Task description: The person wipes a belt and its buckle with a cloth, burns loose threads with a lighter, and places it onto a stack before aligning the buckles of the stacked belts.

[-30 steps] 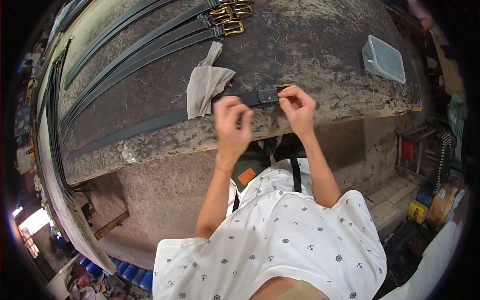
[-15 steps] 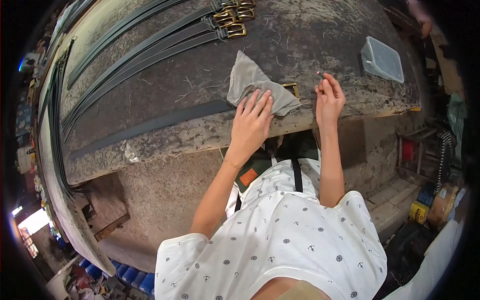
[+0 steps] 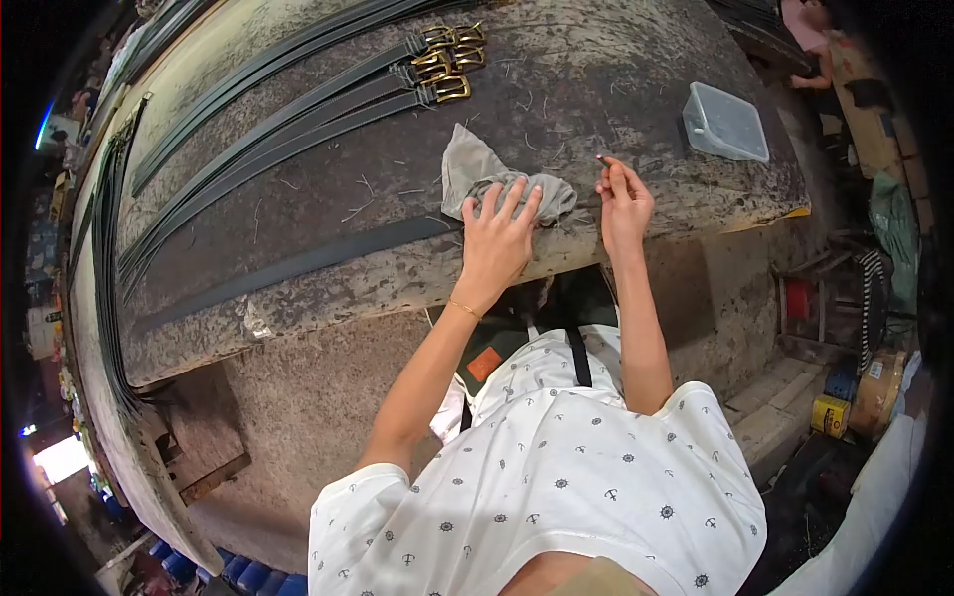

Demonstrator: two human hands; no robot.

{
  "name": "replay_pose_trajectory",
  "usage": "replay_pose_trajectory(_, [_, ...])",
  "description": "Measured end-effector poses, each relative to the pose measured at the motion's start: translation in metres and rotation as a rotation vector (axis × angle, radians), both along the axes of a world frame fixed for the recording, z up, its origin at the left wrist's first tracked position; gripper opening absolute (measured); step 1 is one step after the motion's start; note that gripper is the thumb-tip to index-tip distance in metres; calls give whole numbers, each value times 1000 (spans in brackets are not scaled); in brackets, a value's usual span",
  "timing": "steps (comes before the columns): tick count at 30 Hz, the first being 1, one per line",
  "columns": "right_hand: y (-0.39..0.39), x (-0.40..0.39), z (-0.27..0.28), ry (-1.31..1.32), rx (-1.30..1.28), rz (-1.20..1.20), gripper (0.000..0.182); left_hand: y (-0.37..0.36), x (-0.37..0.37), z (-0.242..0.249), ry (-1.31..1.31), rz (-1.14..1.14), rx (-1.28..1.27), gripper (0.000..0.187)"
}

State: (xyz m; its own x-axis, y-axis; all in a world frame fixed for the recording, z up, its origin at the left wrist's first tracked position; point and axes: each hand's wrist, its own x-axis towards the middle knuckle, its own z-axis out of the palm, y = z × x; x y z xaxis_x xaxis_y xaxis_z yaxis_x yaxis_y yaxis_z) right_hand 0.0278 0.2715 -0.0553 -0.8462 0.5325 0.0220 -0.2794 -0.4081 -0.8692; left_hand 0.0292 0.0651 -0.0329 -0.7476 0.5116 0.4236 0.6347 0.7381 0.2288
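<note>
Fingers spread, my left hand (image 3: 497,243) presses on a crumpled grey cloth (image 3: 472,164) near the front edge of the worn table. From under the cloth a dark strap (image 3: 328,260) runs left along the edge; its other end is hidden by the cloth. My right hand (image 3: 626,207) is raised just right of the cloth, pinching a small thin dark stick with a pinkish tip (image 3: 602,160).
Several belts (image 3: 328,124) with brass buckles (image 3: 452,89) lie at the back left. A clear plastic box (image 3: 725,124) stands at the right. Dark straps (image 3: 104,278) hang over the left end. Another person (image 3: 810,35) is at the far upper right.
The cloth is more bunched under my left hand, and the brass buckle that showed at its right side is now hidden. The view has shifted slightly; my right hand still pinches the stick.
</note>
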Motion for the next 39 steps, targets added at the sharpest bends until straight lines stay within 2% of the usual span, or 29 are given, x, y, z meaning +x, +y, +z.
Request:
replay_pose_trajectory(9, [3,3,7,-27,-66,50,28,-9,-3,-12,-29,-162,266,25])
replay_pose_trajectory(13, [11,16,14,-123,-70,33,23,-8,-1,-5,-95,-165,260,34])
replay_pose_trajectory(15, [22,28,14,-158,-45,11,22,-3,2,-3,-45,-94,126,44])
replay_pose_trajectory(19, [53,57,11,-231,97,-96,19,-1,3,0,-53,-89,34,51])
replay_pose_trajectory(22, [76,76,12,-387,403,-249,18,0,3,1,-62,-79,24,49])
replay_pose_trajectory(23, [83,82,13,-391,406,-259,18,0,3,0,-64,-88,29,49])
replay_pose_trajectory(25, [90,92,20,-549,769,-356,18,1,2,0,-25,-69,28,50])
replay_pose_trajectory(28, [103,99,21,-627,850,-398,18,1,2,-1,-40,-72,43,50])
replay_pose_trajectory(32, [120,103,18,-693,860,-351,17,1,3,2,-60,-75,48,47])
replay_pose_trajectory(34, [128,104,13,-489,619,-300,14,1,2,0,-61,-75,54,48])
replay_pose_trajectory(39, [142,105,15,-422,512,-245,8,2,0,0,-60,-75,75,49])
